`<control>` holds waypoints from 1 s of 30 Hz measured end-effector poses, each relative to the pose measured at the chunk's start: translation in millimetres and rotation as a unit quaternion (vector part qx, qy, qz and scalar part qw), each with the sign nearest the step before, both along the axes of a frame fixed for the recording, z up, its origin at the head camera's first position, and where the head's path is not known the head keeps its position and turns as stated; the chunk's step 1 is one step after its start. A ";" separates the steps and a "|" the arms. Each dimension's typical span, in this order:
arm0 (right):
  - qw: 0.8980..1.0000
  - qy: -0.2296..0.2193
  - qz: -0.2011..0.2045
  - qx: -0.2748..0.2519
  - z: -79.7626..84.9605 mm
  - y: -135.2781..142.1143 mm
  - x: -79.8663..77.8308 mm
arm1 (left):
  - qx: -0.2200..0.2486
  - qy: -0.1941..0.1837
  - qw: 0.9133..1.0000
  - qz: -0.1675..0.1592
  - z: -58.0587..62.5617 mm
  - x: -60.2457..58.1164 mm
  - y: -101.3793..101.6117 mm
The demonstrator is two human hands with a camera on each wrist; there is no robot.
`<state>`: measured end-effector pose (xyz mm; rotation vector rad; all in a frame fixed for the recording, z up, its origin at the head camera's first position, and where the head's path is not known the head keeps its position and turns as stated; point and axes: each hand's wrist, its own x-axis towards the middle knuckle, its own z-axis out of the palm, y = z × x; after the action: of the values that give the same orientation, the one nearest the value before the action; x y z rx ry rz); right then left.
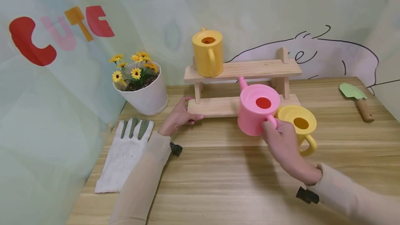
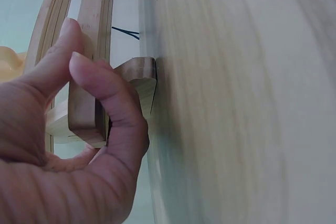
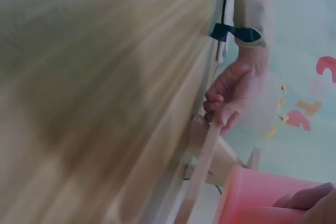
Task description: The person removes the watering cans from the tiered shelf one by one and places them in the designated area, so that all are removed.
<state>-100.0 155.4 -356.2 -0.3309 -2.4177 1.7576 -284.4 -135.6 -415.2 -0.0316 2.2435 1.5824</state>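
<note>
My left hand point(image 1: 182, 114) grips the left end of the lower board of a two-tier wooden stand point(image 1: 215, 107); the left wrist view shows thumb and fingers curled around the board end point(image 2: 89, 114). By its handle, my right hand point(image 1: 282, 141) holds a pink watering can point(image 1: 254, 114), its spout pointing away toward the stand. The can overlaps the lower board in the head view, and its pink side point(image 3: 257, 192) shows large in the right wrist view. On the upper board's left end stands a yellow watering can point(image 1: 207, 56). Another yellow watering can point(image 1: 297, 121) sits just right of the pink one, partly hidden.
A white flower pot point(image 1: 147, 96) with yellow flowers stands left of the stand. In front of it lies a white and green glove point(image 1: 126, 155). A green trowel point(image 1: 359, 101) with a wooden handle lies at the far right. A printed curtain point(image 1: 156, 13) hangs behind.
</note>
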 end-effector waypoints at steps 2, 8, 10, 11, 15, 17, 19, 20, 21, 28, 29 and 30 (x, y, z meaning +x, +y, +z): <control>1.000 -0.004 -0.001 0.001 -3.5 -0.1 2.6 | 0.002 -0.001 1.000 0.000 0.2 0.1 -0.1; 1.000 -0.017 -0.002 0.008 -13.9 -1.2 9.8 | 0.003 -0.004 1.000 -0.001 0.2 0.5 -0.5; 1.000 -0.021 0.000 0.006 -17.4 -1.4 11.6 | 0.003 -0.004 1.000 -0.002 0.2 0.6 -0.7; 1.000 -0.023 0.000 0.003 -19.3 -1.4 12.4 | 0.004 -0.004 1.000 -0.002 0.3 0.7 -0.8; 1.000 -0.030 0.005 -0.002 -26.4 -1.0 14.7 | 0.010 -0.003 1.000 -0.002 0.6 0.1 -0.8; 0.999 -0.034 0.005 -0.005 -29.6 -0.8 15.8 | 0.012 -0.003 1.000 -0.002 0.8 -0.1 -0.9; 0.999 -0.039 0.004 -0.007 -31.9 -1.0 17.1 | 0.013 -0.003 1.000 -0.001 1.0 -0.2 -0.9; 0.999 -0.042 0.004 -0.008 -32.9 -1.1 17.6 | 0.013 -0.003 1.000 -0.002 1.0 0.1 -0.8; 0.999 -0.044 0.004 -0.009 -33.9 -1.2 18.2 | 0.013 -0.002 1.000 -0.002 1.1 0.5 -0.6; 0.998 -0.066 0.004 -0.008 -38.7 -1.7 20.0 | 0.012 0.001 1.000 -0.003 0.0 -0.5 -0.8; 0.998 -0.068 0.004 -0.007 -39.4 -1.6 20.2 | 0.013 0.001 1.000 -0.003 0.2 -0.2 -0.8; 0.997 -0.071 0.003 -0.006 -40.3 -1.6 20.3 | 0.013 0.001 1.000 -0.002 0.5 0.2 -0.7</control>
<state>-79.7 153.7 -396.5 -0.4665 -2.5059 1.8108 -284.1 -136.3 -414.6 -0.0182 2.2231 1.6093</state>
